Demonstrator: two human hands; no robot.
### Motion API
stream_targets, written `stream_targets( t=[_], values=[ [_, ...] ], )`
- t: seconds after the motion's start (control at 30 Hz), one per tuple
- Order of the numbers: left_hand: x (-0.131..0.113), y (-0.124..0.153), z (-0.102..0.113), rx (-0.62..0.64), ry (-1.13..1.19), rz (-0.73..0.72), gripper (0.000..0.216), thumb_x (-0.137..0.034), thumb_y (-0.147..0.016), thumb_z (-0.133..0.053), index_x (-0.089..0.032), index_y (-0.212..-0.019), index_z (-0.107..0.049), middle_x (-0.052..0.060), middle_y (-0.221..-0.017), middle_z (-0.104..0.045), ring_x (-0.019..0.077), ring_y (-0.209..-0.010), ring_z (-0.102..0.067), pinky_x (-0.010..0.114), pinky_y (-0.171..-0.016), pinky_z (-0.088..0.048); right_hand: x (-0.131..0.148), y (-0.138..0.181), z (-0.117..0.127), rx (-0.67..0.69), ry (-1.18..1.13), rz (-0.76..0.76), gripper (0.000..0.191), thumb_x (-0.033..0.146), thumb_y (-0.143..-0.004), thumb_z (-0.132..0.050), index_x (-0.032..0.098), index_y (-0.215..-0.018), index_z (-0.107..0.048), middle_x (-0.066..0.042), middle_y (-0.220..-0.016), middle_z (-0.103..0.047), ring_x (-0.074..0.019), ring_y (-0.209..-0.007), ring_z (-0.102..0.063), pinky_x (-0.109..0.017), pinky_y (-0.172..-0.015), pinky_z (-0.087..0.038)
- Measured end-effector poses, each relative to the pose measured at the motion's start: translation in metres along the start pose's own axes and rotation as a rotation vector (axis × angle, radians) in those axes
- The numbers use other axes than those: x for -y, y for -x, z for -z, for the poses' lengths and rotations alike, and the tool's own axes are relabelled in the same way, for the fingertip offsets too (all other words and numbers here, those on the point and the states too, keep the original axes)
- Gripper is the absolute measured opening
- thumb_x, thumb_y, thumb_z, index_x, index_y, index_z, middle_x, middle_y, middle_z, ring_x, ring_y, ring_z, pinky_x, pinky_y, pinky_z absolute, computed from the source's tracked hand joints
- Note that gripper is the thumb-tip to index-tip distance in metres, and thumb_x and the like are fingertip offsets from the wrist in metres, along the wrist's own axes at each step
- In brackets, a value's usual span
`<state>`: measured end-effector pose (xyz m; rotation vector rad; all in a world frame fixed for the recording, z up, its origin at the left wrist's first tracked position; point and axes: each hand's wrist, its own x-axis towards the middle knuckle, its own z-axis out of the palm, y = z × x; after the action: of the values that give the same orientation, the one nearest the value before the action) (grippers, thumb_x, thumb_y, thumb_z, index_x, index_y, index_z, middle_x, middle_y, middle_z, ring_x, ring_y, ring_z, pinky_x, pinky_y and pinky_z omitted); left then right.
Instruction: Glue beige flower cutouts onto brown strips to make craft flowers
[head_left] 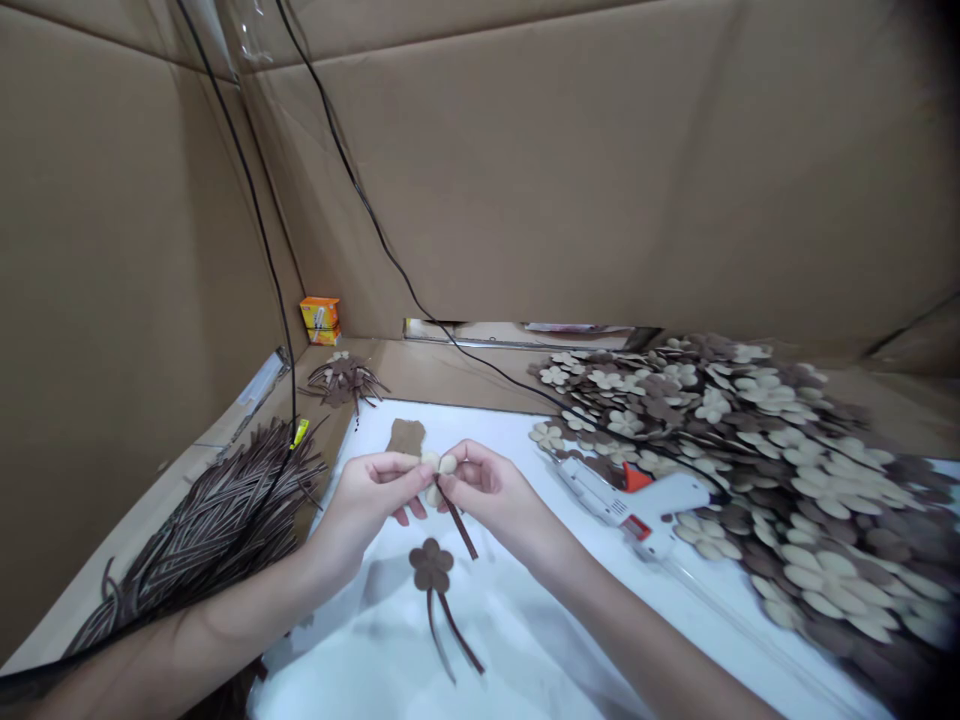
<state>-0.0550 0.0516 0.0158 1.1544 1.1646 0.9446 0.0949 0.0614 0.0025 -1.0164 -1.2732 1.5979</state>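
Both hands meet over a white sheet [525, 640] and pinch one small cream felt flower [436, 466] with a thin brown strip [459, 525] hanging from it. My left hand [371, 495] grips the flower's left side with thumb and fingers closed. My right hand [487, 485] pinches its right side, fingers curled. Just below lies a brown felt flower [431, 565] with two brown strips trailing toward me. A brown felt piece [406, 436] lies beyond the hands.
A white and orange glue gun [637, 497] lies right of my hands, its cable running up the cardboard wall [600, 170]. A big heap of cream and brown flowers [757, 450] fills the right. Brown strips [217, 520] are piled left; an orange box [320, 318] stands at the back.
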Motion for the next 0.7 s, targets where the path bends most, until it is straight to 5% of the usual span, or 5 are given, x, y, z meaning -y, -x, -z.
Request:
stream_targets(
  t=[0.7],
  values=[
    [-0.0041, 0.0011, 0.0016, 0.095, 0.024, -0.024, 0.026, -0.037, -0.071, -0.065, -0.012, -0.067, -0.066, 0.004, -0.060, -0.060, 0.0102, -0.055, -0.052, 0.019, -0.047, -0.038, 0.0050, 0.0080, 0.0008, -0.009, 0.157, 0.058, 0.008, 0.023, -0.070, -0.054, 0.020, -0.077, -0.050, 0.003, -0.061, -0.056, -0.0128, -0.060, -0.052, -0.024, -0.057, -0.040]
  ],
)
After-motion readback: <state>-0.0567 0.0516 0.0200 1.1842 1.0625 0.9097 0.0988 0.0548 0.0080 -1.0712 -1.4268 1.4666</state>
